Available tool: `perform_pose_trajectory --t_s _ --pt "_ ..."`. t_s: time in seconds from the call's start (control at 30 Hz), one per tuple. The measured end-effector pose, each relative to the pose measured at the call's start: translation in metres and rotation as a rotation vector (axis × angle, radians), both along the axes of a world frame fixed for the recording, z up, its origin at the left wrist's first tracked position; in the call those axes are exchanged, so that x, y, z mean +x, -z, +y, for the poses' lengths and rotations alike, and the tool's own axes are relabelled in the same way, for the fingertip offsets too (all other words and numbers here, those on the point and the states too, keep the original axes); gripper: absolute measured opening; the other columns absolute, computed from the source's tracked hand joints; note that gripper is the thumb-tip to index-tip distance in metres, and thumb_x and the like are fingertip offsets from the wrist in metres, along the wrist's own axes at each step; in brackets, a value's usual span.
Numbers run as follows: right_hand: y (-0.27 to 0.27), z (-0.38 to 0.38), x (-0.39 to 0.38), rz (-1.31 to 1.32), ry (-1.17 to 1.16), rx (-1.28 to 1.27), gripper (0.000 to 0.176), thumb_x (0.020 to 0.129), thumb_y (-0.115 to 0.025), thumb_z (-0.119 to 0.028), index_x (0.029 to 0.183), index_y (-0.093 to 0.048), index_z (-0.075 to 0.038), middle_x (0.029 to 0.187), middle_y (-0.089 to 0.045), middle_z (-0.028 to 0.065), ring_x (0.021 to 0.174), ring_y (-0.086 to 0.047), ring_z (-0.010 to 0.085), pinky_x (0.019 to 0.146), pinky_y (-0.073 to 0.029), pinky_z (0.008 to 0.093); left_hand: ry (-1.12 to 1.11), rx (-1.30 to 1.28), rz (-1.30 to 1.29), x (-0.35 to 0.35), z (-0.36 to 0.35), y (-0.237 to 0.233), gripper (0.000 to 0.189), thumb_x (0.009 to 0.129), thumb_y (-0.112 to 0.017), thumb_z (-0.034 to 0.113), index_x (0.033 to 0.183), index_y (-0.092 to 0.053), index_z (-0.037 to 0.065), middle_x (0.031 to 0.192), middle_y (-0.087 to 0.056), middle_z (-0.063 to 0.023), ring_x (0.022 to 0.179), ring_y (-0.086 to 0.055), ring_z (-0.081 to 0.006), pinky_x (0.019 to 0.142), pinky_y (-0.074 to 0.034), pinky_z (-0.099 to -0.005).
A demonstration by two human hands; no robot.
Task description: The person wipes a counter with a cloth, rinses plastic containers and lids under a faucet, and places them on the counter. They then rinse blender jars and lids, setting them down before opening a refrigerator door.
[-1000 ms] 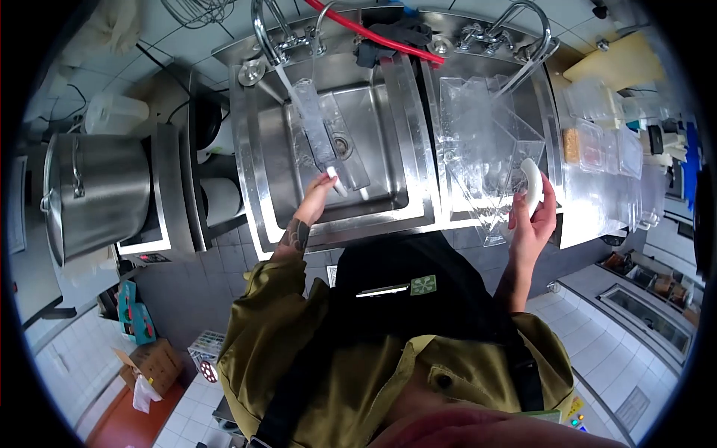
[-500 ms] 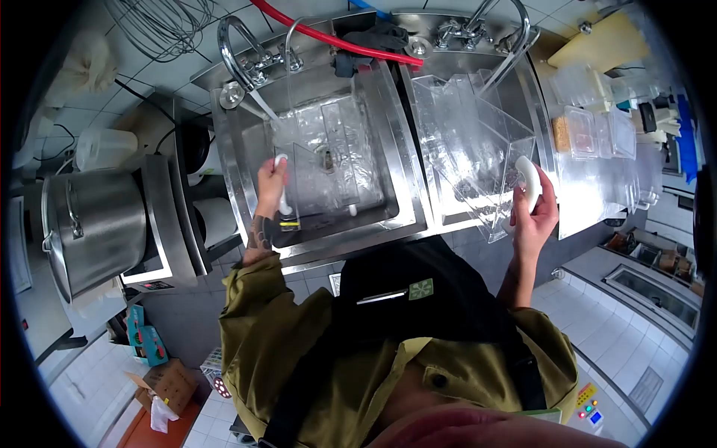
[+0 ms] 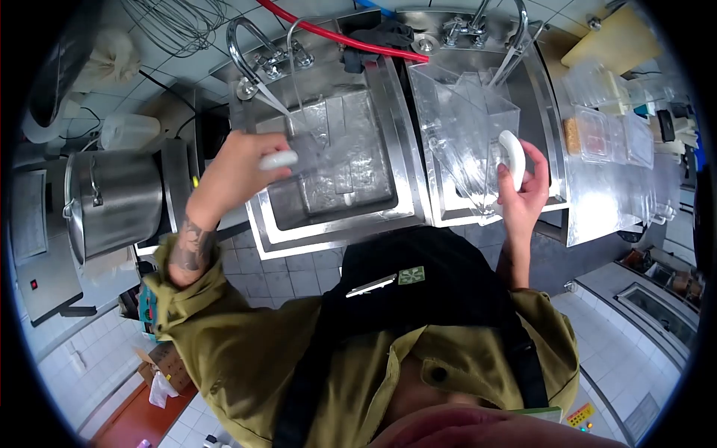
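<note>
My left hand (image 3: 243, 166) is closed round a white handle (image 3: 279, 160) over the left edge of the left sink (image 3: 295, 216). A clear, motion-blurred piece extends from that handle over the basin; its shape is hard to make out. My right hand (image 3: 526, 181) grips a curved white handle (image 3: 513, 160) at the near right side of a clear plastic bin (image 3: 467, 116). That bin stands tilted in the right sink (image 3: 539, 104), its angled walls see-through. Wet, shiny metal and clear flat panels show in the left basin.
A chrome faucet (image 3: 246, 48) arches over the left sink, another (image 3: 515, 33) over the right. A red hose (image 3: 340, 33) crosses behind them beside a dark cloth (image 3: 377, 39). Clear containers (image 3: 594, 134) stand on the right counter; a large steel pot (image 3: 112, 201) is at left.
My left hand has risen and moved left with the white handle, out of the left basin. My right hand keeps its grip, with the bin's near end shifted slightly.
</note>
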State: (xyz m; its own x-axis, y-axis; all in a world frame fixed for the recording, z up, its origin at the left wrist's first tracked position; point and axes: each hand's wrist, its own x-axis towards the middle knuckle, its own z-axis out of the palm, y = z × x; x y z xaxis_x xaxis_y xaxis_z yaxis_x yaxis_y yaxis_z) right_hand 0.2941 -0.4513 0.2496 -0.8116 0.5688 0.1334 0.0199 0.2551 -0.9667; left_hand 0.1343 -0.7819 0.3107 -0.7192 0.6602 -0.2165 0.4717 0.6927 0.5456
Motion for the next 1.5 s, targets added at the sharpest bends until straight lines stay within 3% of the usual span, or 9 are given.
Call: perform_pose_trajectory --t_s 0.27,0.53,0.67,0.83,1.03,1.2,1.37,1.43,1.5 --pt "0.004 0.003 -0.004 0.020 -0.123 -0.076 0.038 0.074 -0.062 0.000 0.109 -0.048 -0.002 0.068 -0.062 0.0029 0.061 -0.049 0.0035 0.057 -0.037 0.0170 0.429 -0.508 0.468 0.045 0.050 -0.066 0.028 0.065 -0.063 0.002 0.090 -0.061 0.013 0.080 -0.055 -0.0113 0.075 -0.056 -0.0294 0.063 -0.047 -0.0355" --pt "-0.012 -0.008 -0.006 0.072 -0.228 -0.100 0.054 0.074 -0.064 -0.001 0.120 -0.035 -0.001 0.070 -0.063 0.0059 0.068 -0.051 0.0072 0.062 -0.041 0.0199 0.092 -0.294 0.555 0.007 0.043 -0.071 0.022 0.071 -0.060 0.001 0.092 -0.053 0.003 0.076 -0.059 -0.0151 0.075 -0.058 -0.0343 0.059 -0.046 -0.0381" --pt "-0.029 -0.033 -0.018 0.185 -0.389 -0.196 0.056 0.076 -0.059 0.003 0.123 -0.029 -0.002 0.081 -0.062 0.0072 0.074 -0.055 0.0099 0.064 -0.043 0.0221 -0.342 0.145 0.462 -0.015 0.009 -0.059 0.028 0.076 -0.063 0.007 0.103 -0.055 0.009 0.061 -0.052 -0.0053 0.054 -0.053 -0.0158 0.048 -0.041 -0.0278" --pt "-0.052 -0.084 -0.054 0.189 -0.640 0.033 0.067 0.069 -0.064 -0.012 0.121 -0.024 0.001 0.077 -0.060 0.0084 0.068 -0.059 0.0162 0.076 -0.040 0.0349 -0.744 0.943 -0.577 0.006 -0.032 -0.040 0.016 0.087 -0.047 0.005 0.100 -0.055 0.000 0.084 -0.051 -0.0028 0.069 -0.049 -0.0081 0.060 -0.044 -0.0209" --pt "-0.076 -0.181 -0.047 0.410 -0.815 0.331 0.082 0.065 -0.064 -0.018 0.127 -0.015 0.000 0.083 -0.057 0.0098 0.069 -0.058 0.0243 0.083 -0.027 0.0444 -0.882 1.007 -0.767 0.075 -0.004 -0.062 0.037 0.083 -0.057 0.038 0.095 -0.056 0.003 0.080 -0.052 -0.0035 0.078 -0.050 -0.0138 0.078 -0.042 -0.0314" --pt "-0.080 -0.222 -0.028 0.535 -0.943 0.294 0.090 0.062 -0.065 -0.022 0.129 -0.011 0.004 0.072 -0.055 0.0095 0.064 -0.057 0.0244 0.074 -0.029 0.0425 -0.858 0.646 -0.562 0.115 -0.039 -0.068 0.022 0.087 -0.048 0.017 0.099 -0.054 -0.001 0.086 -0.060 -0.0082 0.079 -0.059 -0.0157 0.069 -0.048 -0.0274" --pt "-0.065 -0.234 -0.028 0.638 -1.385 0.207 0.078 0.066 -0.066 -0.019 0.129 -0.024 0.001 0.073 -0.057 0.0057 0.062 -0.057 0.0207 0.070 -0.036 0.0330 -1.032 0.556 -0.393 0.150 -0.076 -0.056 0.019 0.079 -0.053 0.013 0.084 -0.059 -0.004 0.079 -0.059 -0.0052 0.072 -0.057 -0.0108 0.063 -0.044 -0.0221" --pt "-0.051 -0.212 -0.048 0.675 -1.454 -0.109 0.036 0.070 -0.066 -0.015 0.104 -0.056 -0.006 0.078 -0.060 0.0046 0.060 -0.057 0.0161 0.062 -0.049 0.0314 -1.095 0.509 -0.256 0.169 -0.089 -0.053 0.013 0.072 -0.052 0.009 0.072 -0.055 -0.004 0.081 -0.056 -0.0038 0.068 -0.053 -0.0096 0.061 -0.040 -0.0192" --pt "0.028 -0.199 -0.095 0.158 -1.293 -0.768 0.015 0.079 -0.059 -0.012 0.091 -0.057 -0.003 0.076 -0.060 0.0058 0.054 -0.056 0.0113 0.053 -0.047 0.0230 -1.197 0.494 -0.255 0.196 -0.116 -0.054 0.014 0.069 -0.052 0.009 0.067 -0.054 -0.005 0.094 -0.054 -0.0077 0.062 -0.050 -0.0089 0.054 -0.037 -0.0191"
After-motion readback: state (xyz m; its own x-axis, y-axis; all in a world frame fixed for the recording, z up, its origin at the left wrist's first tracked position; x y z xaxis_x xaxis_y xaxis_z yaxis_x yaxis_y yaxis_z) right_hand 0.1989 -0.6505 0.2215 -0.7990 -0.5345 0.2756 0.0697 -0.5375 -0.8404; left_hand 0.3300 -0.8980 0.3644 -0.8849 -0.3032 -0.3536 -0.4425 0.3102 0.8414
